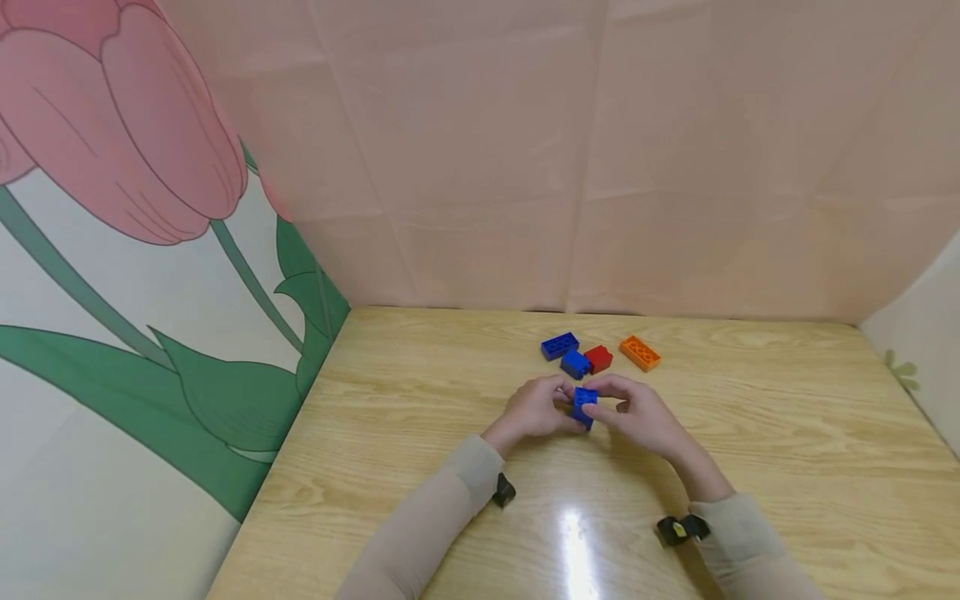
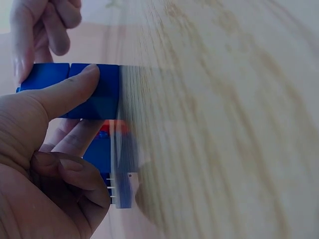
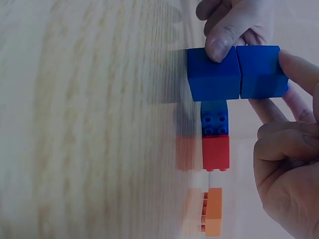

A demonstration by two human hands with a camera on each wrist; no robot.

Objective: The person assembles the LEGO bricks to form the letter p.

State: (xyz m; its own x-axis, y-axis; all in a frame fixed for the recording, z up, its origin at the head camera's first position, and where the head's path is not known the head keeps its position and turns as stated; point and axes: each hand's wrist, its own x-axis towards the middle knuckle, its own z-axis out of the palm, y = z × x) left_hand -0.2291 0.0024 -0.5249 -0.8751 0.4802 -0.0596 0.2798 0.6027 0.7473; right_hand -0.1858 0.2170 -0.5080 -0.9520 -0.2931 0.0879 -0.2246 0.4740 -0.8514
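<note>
Two blue toy bricks are stacked on the table between the hands: a lower blue brick (image 3: 214, 79) with an upper blue brick (image 3: 261, 74) on it, a thin seam showing between them. My left hand (image 1: 536, 408) grips the lower one, its thumb flat on the side in the left wrist view. From the other side my right hand (image 1: 643, 418) pinches the upper brick, thumb and finger near its studded top. The right hand's other fingers are curled in.
Just behind the hands lie a blue brick (image 1: 575, 364) and a red brick (image 1: 598, 359), end to end. A longer dark blue brick (image 1: 560, 346) is to their left, an orange brick (image 1: 640, 353) to their right. Beyond the wooden table (image 1: 420, 367) hangs a pink cloth (image 1: 465, 167).
</note>
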